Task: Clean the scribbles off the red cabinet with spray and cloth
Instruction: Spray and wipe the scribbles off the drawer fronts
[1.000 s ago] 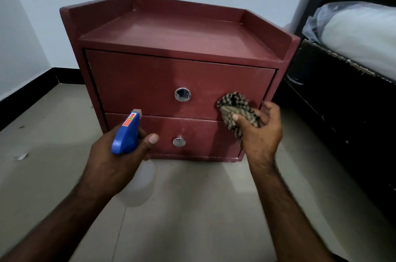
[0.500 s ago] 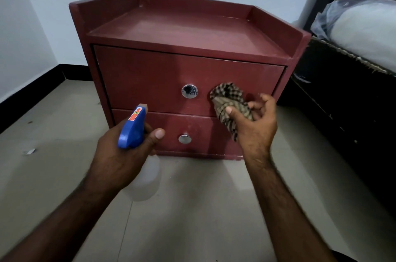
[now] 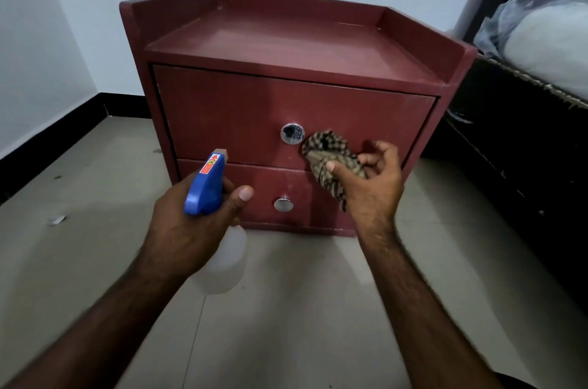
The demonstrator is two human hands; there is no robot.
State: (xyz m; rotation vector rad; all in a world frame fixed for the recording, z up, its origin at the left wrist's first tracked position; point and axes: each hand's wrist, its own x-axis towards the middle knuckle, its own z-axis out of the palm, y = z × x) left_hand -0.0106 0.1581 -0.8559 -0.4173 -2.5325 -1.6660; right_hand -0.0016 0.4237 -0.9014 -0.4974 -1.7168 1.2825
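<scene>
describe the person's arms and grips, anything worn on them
Left forearm and right forearm are bare to the frame edge, with no sleeves in view. Left grip and right grip show no gloves, rings, watch or bracelet. Fine hair shows on the right forearm.

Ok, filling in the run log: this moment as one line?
left hand: grips blue-headed translucent spray bottle | right hand: holds checked brown cloth beside upper round metal knob of red wooden cabinet
</scene>
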